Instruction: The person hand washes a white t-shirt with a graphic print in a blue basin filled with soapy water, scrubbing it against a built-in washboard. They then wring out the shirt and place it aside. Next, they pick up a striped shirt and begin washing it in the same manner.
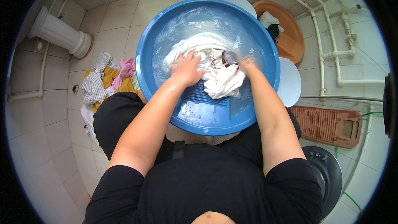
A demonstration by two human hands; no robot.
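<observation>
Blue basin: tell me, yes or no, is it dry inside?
No. The blue basin holds soapy water, with a white cloth soaking in it.
</observation>
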